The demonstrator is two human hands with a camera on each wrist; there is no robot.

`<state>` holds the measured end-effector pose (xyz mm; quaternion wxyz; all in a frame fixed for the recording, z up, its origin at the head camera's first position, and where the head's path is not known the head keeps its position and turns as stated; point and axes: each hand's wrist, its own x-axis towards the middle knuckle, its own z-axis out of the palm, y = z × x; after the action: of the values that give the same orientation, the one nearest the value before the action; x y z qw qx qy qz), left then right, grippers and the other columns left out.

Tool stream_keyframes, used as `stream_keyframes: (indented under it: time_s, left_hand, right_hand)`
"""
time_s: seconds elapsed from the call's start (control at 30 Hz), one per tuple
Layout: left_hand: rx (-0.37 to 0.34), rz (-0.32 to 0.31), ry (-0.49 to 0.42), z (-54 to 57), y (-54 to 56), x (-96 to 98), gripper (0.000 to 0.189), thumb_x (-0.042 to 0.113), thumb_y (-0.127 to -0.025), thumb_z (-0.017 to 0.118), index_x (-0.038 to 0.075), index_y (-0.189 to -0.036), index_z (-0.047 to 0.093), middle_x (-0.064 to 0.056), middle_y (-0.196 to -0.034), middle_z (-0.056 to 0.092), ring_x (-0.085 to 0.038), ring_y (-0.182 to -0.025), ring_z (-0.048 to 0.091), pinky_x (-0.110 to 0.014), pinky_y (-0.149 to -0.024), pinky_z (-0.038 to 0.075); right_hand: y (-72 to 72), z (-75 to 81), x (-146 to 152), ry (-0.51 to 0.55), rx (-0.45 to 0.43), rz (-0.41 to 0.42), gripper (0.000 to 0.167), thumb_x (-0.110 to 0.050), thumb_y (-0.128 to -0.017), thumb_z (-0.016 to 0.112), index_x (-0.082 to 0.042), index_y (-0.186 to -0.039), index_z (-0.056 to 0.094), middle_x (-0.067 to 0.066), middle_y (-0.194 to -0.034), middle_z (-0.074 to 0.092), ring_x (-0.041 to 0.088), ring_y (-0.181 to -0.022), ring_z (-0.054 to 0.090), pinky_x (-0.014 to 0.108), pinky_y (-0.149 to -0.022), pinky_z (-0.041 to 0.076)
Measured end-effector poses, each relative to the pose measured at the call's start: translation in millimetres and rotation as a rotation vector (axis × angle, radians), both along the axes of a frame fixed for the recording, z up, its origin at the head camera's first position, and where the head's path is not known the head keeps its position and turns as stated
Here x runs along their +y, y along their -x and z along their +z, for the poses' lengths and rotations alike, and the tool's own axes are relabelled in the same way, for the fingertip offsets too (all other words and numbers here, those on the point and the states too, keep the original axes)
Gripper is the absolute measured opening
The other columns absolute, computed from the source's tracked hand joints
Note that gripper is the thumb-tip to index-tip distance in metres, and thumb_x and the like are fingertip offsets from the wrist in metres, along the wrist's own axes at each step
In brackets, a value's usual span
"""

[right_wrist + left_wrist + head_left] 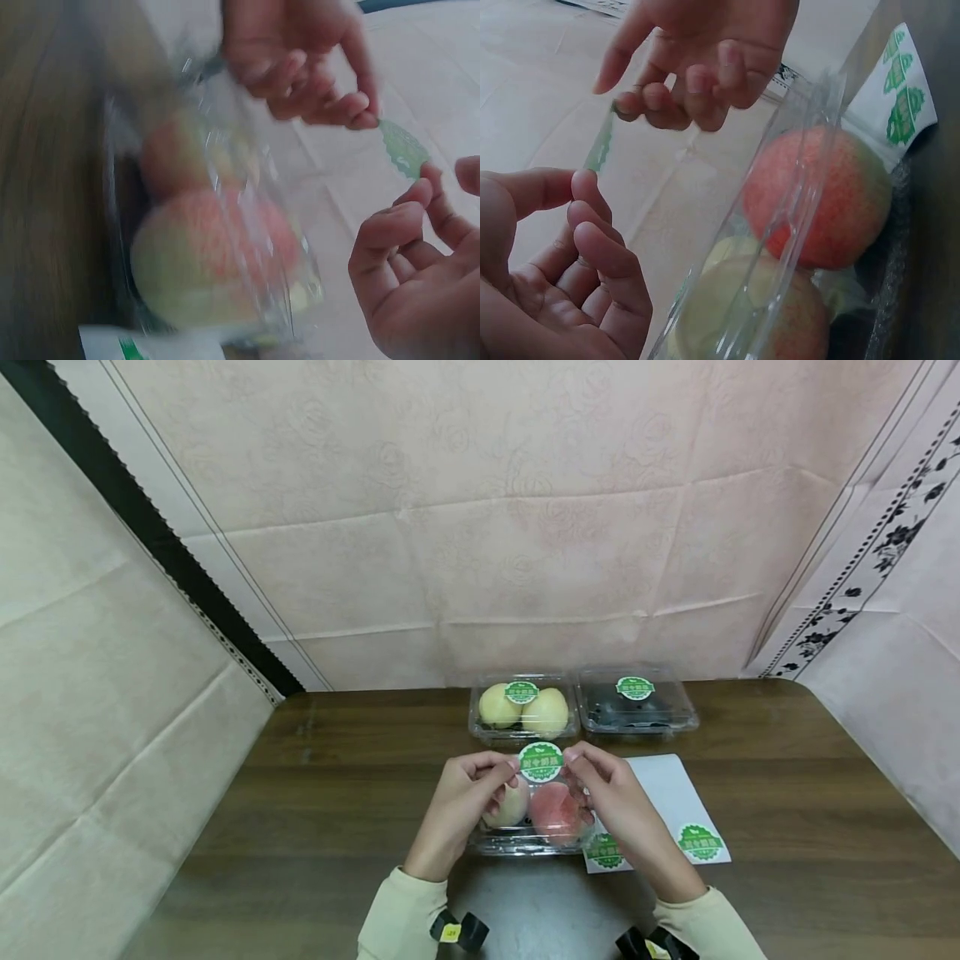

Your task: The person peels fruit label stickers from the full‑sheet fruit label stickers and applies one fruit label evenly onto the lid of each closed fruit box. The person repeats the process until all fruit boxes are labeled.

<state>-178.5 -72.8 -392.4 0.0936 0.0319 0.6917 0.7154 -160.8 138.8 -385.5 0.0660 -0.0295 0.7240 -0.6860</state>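
A round green-and-white sticker is held up between the two hands, over a clear plastic box of peaches. My left hand pinches the sticker's left edge between thumb and forefinger. My right hand touches its right edge with a fingertip; in the left wrist view that thumb stands apart from the sticker. Inside the closed box lie a reddish peach and a paler peach. Lying to the right, partly under the right forearm, is a white backing sheet with green stickers on it.
Behind stand two clear boxes side by side, each with a green label: one of pale yellow fruit, the other of dark fruit. A cloth-covered wall rises at the back of the wooden table.
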Motion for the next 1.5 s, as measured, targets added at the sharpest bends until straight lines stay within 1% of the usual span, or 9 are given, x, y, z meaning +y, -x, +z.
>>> stream_keyframes:
  time_s: [0.13,0.3,0.37,0.57,0.77,0.9,1.0,1.23,1.5]
  left_hand:
    - [0.021,0.021,0.027,0.3,0.6,-3.6,0.019,0.015,-0.1,0.072,-0.004,-0.101,0.075,-0.003,-0.08,0.068,-0.011,-0.066,0.051,-0.02,-0.056,0.046]
    - [0.035,0.056,0.062,-0.4,2.0,-7.0,0.019,0.016,-0.101,0.071,-0.003,-0.101,0.075,-0.007,-0.083,0.067,-0.012,-0.069,0.051,-0.021,-0.057,0.046]
    - [0.043,0.066,0.083,-1.3,2.7,-7.7,0.019,0.015,-0.101,0.071,-0.003,-0.101,0.075,-0.009,-0.083,0.067,-0.013,-0.068,0.05,-0.021,-0.056,0.045]
    - [0.056,0.06,0.148,-4.7,3.9,-8.0,0.021,0.015,-0.1,0.072,-0.005,-0.101,0.077,-0.008,-0.08,0.067,-0.013,-0.065,0.049,-0.022,-0.054,0.043]
    - [0.107,0.05,0.225,-5.5,2.9,-6.9,0.02,0.012,-0.1,0.07,-0.006,-0.096,0.077,-0.006,-0.082,0.07,-0.012,-0.067,0.052,-0.02,-0.052,0.038]
    - [0.158,0.081,0.369,-4.2,0.8,-3.8,0.017,0.014,-0.1,0.071,0.002,-0.092,0.08,-0.004,-0.08,0.071,-0.012,-0.064,0.051,-0.02,-0.051,0.037]
    - [0.223,0.134,0.515,-2.0,-2.4,0.3,0.014,0.018,-0.099,0.073,0.01,-0.091,0.081,0.001,-0.077,0.071,-0.011,-0.064,0.055,-0.023,-0.052,0.043]
    - [0.362,0.22,0.76,1.4,-8.8,4.9,0.014,0.024,-0.099,0.075,0.014,-0.09,0.081,0.008,-0.071,0.066,-0.008,-0.057,0.055,-0.028,-0.049,0.044]
    - [0.46,0.188,0.923,-2.7,-6.4,7.9,0.019,0.026,-0.101,0.072,0.014,-0.087,0.078,0.01,-0.063,0.057,-0.005,-0.048,0.046,-0.025,-0.042,0.035]
  right_hand:
    - [-0.3,0.0,-1,-0.202,0.035,-0.048,0.031,-0.032,-0.112,0.055,-0.004,-0.111,0.068,0.01,-0.083,0.055,0.019,-0.065,0.049,0.028,-0.053,0.043]
    - [1.2,-3.1,-3,-0.378,0.099,-0.136,0.03,-0.031,-0.112,0.055,-0.008,-0.12,0.073,0.013,-0.107,0.07,0.023,-0.089,0.059,0.033,-0.074,0.051]
    - [1.9,-4.3,-3,-0.4,0.111,-0.154,0.029,-0.029,-0.111,0.056,-0.008,-0.122,0.073,0.013,-0.111,0.071,0.023,-0.093,0.059,0.034,-0.078,0.051]
    - [2.6,-6.5,-6,-0.406,0.169,-0.154,0.02,-0.021,-0.108,0.063,-0.008,-0.114,0.075,0.008,-0.09,0.064,0.021,-0.083,0.053,0.029,-0.068,0.044]
    - [1.3,-6.6,-9,-0.437,0.244,-0.166,0.01,-0.012,-0.103,0.069,-0.006,-0.105,0.076,0.005,-0.083,0.063,0.019,-0.076,0.053,0.025,-0.06,0.043]
    - [1.2,-7.3,-10,-0.483,0.241,-0.179,0.009,-0.011,-0.103,0.069,-0.006,-0.103,0.076,0.003,-0.079,0.062,0.018,-0.071,0.052,0.024,-0.056,0.041]
    - [1.4,-9.1,-11,-0.506,0.24,-0.187,0.009,-0.01,-0.102,0.068,-0.006,-0.101,0.076,0.002,-0.078,0.062,0.018,-0.068,0.051,0.024,-0.054,0.04]
    - [3.8,-12.7,-17,-0.552,0.238,-0.197,0.01,-0.011,-0.099,0.067,-0.007,-0.096,0.076,0.0,-0.075,0.061,0.014,-0.062,0.048,0.025,-0.052,0.037]
    - [6.5,-12.3,-16,-0.676,0.215,-0.154,0.011,-0.013,-0.098,0.068,-0.007,-0.094,0.077,-0.002,-0.071,0.061,0.013,-0.057,0.046,0.028,-0.049,0.032]
